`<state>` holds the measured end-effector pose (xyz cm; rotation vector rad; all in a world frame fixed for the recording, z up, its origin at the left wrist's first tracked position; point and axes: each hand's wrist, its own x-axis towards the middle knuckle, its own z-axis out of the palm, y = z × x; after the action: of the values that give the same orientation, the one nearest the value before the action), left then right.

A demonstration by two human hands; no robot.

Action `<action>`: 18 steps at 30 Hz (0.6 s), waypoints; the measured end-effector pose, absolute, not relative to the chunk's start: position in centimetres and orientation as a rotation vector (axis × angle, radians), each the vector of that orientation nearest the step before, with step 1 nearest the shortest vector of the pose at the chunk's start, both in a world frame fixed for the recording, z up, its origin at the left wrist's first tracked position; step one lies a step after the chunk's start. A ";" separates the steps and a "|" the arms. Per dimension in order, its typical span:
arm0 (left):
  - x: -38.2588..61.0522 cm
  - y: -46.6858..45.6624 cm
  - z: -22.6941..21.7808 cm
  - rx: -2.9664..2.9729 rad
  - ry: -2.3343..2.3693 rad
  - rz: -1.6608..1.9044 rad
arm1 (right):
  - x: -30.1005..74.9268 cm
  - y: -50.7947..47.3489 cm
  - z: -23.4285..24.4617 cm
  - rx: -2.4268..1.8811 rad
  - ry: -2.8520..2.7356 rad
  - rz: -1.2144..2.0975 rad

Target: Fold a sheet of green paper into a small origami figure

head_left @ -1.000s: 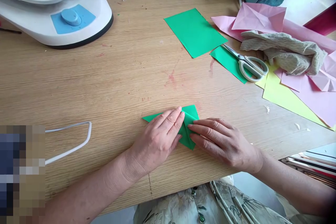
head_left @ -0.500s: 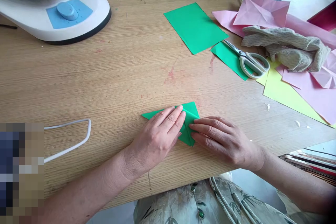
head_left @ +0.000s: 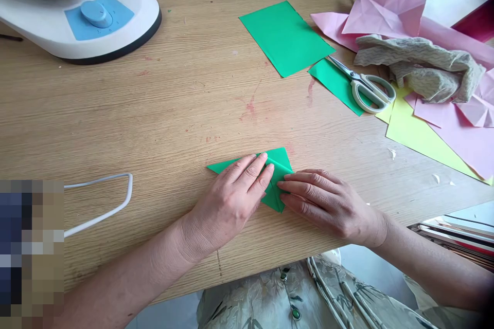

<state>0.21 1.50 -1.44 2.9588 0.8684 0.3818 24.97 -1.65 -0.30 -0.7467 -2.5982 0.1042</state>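
Note:
A folded piece of green paper (head_left: 284,158) lies on the wooden table in front of me. It has a long point to the left and a short corner toward me. My left hand (head_left: 234,187) holds the paper down, fingers close together across its middle and covering much of it. At the right edge, the fingertips of my right hand (head_left: 322,200) are closed on the paper; its thumb is hidden. A crease shows between the two hands.
Beyond the hands lie a green sheet (head_left: 286,38) and scissors (head_left: 363,85) on another green piece. Pink papers (head_left: 386,13), a yellow sheet (head_left: 420,136) and a crumpled grey cloth (head_left: 424,64) crowd the right. A white fan base (head_left: 127,15) stands back left, a white wire frame (head_left: 129,190) nearer.
Both hands keep almost the same hold on the green paper. The whole view has shifted very slightly.

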 end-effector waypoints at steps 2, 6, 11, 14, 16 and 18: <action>0.2 1.5 -1.5 2.965 0.865 0.376 | 25.0 -1.6 -0.3 -0.748 -2.600 0.097; 0.2 1.4 -1.6 2.980 0.866 0.382 | 25.0 -1.6 -0.3 -0.753 -2.603 0.102; 0.1 1.3 -1.7 2.991 0.859 0.362 | 25.1 -1.7 -0.5 -0.739 -2.601 0.122; 0.1 1.3 -1.7 2.993 0.861 0.350 | 25.1 -1.7 -0.5 -0.736 -2.602 0.128; 0.1 1.3 -1.8 2.988 0.866 0.348 | 25.2 -1.7 -0.5 -0.737 -2.605 0.125; 0.2 1.3 -1.8 2.984 0.866 0.344 | 25.2 -1.7 -0.5 -0.737 -2.605 0.124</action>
<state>0.15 1.28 -1.82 2.9844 0.8658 0.3440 25.24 -1.69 -0.51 -0.7370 -2.6052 0.1236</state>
